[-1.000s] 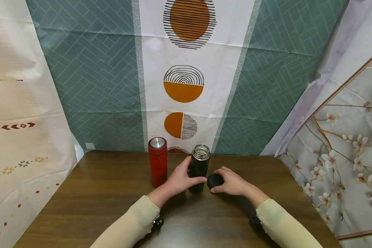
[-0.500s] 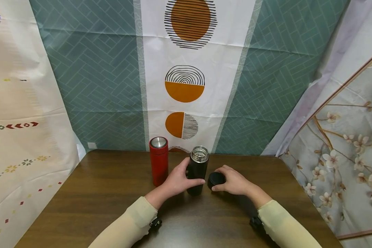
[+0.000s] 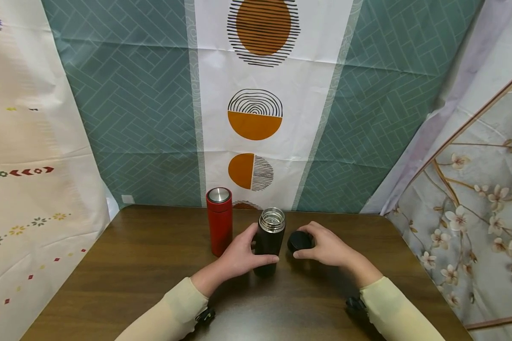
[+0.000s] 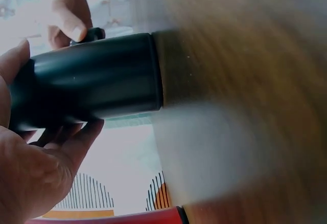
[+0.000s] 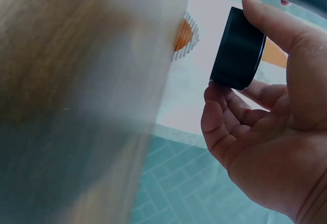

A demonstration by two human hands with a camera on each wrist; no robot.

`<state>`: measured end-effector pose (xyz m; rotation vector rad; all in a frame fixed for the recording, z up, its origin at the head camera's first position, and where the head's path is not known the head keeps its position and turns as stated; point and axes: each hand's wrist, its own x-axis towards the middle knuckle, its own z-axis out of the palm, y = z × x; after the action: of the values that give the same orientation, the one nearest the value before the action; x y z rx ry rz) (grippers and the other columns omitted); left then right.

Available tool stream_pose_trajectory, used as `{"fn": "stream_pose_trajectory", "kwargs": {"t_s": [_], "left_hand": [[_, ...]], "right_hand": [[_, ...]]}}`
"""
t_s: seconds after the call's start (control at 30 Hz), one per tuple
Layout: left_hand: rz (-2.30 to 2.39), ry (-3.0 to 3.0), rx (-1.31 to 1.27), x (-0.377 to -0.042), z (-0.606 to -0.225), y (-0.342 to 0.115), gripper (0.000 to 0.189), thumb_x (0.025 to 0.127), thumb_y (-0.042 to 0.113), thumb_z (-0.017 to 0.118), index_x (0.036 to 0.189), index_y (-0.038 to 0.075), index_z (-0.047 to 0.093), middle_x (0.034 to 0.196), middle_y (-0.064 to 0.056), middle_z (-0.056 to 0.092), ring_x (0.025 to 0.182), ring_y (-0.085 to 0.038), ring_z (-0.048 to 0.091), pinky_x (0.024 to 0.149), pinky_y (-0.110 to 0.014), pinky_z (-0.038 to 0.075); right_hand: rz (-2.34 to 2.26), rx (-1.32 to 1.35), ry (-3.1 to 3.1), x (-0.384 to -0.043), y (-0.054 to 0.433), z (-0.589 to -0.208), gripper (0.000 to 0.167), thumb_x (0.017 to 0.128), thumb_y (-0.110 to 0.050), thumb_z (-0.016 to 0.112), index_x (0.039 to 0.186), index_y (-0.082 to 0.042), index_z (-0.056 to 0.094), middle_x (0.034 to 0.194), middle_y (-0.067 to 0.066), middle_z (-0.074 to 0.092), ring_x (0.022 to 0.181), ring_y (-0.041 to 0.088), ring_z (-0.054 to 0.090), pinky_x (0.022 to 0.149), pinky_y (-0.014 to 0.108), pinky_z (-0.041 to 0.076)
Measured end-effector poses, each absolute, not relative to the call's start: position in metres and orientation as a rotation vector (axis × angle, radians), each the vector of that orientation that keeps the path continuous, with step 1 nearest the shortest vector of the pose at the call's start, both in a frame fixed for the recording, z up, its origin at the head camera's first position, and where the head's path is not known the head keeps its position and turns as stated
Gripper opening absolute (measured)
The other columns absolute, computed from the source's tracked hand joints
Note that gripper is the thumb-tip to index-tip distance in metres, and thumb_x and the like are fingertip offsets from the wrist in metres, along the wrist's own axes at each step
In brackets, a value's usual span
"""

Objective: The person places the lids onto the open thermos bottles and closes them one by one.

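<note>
My left hand (image 3: pixel 242 255) grips an uncapped black thermos bottle (image 3: pixel 269 242) round its body, thumb on the near side and fingers curled behind. The bottle's bare steel mouth (image 3: pixel 272 219) faces up. In the left wrist view the bottle (image 4: pixel 97 75) lies across the frame, its base close to the tabletop. Just to the right, my right hand (image 3: pixel 329 247) pinches a round black lid (image 3: pixel 300 241) between thumb and fingertips. The right wrist view shows the lid (image 5: pixel 237 50) held above the wood, with a gap below it.
A red thermos bottle (image 3: pixel 220 222) with a steel-topped cap stands upright to the left, behind my left forearm. The brown wooden table (image 3: pixel 123 265) ends at the back against a patterned cloth (image 3: pixel 153 118). A floral cloth (image 3: pixel 478 213) hangs on the right.
My left hand has brought the black bottle nearer and slightly left. My right hand has raised the lid a little and shifted slightly right. The red bottle stays put.
</note>
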<state>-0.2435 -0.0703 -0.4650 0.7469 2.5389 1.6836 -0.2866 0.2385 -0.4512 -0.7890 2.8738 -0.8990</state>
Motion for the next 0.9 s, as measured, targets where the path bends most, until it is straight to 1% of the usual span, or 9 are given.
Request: {"fn": "stream_pose_trajectory", "kwargs": {"t_s": [0.23, 0.47, 0.63, 0.73, 0.9], "left_hand": [[1.668, 2.536, 0.765, -0.228, -0.461, -0.079, 0.078, 0.088, 0.036, 0.098, 0.151, 0.022, 0.055, 0.144, 0.002, 0.067, 0.132, -0.026, 0.067, 0.111, -0.062, 0.055], [1.679, 2.528, 0.796, -0.214, -0.458, -0.087, 0.078, 0.086, 0.035, 0.100, 0.149, 0.024, 0.056, 0.142, 0.006, 0.067, 0.131, -0.020, 0.066, 0.111, -0.061, 0.054], [1.666, 2.517, 0.816, -0.203, -0.454, -0.091, 0.077, 0.086, 0.035, 0.100, 0.149, 0.024, 0.057, 0.142, 0.006, 0.068, 0.132, -0.022, 0.066, 0.112, -0.063, 0.054], [1.654, 2.501, 0.830, -0.197, -0.453, -0.093, 0.076, 0.087, 0.036, 0.099, 0.149, 0.025, 0.057, 0.143, 0.006, 0.068, 0.133, -0.022, 0.065, 0.112, -0.063, 0.053], [1.636, 2.472, 0.868, -0.189, -0.454, -0.095, 0.076, 0.087, 0.037, 0.098, 0.150, 0.027, 0.057, 0.143, 0.008, 0.068, 0.133, -0.021, 0.066, 0.111, -0.061, 0.054]], "right_hand": [[-0.868, -0.870, 2.891, -0.274, 0.237, -0.440, 0.069, 0.086, -0.054, 0.094, 0.139, -0.015, 0.071, 0.116, -0.006, 0.062, 0.095, 0.012, 0.060, 0.083, 0.036, 0.053], [-0.889, -0.965, 2.855, -0.259, 0.230, -0.424, 0.068, 0.086, -0.056, 0.094, 0.140, -0.022, 0.070, 0.117, -0.010, 0.061, 0.093, 0.015, 0.060, 0.079, 0.032, 0.053], [-0.888, -1.049, 2.832, -0.248, 0.228, -0.411, 0.065, 0.088, -0.055, 0.094, 0.139, -0.025, 0.069, 0.117, -0.012, 0.060, 0.093, 0.014, 0.059, 0.076, 0.030, 0.053], [-0.899, -1.096, 2.821, -0.240, 0.226, -0.400, 0.063, 0.088, -0.055, 0.094, 0.139, -0.027, 0.069, 0.118, -0.013, 0.061, 0.095, 0.012, 0.059, 0.080, 0.031, 0.055], [-0.929, -1.150, 2.774, -0.228, 0.225, -0.380, 0.062, 0.089, -0.055, 0.093, 0.139, -0.029, 0.069, 0.122, -0.014, 0.062, 0.099, 0.011, 0.059, 0.086, 0.035, 0.058]]}}
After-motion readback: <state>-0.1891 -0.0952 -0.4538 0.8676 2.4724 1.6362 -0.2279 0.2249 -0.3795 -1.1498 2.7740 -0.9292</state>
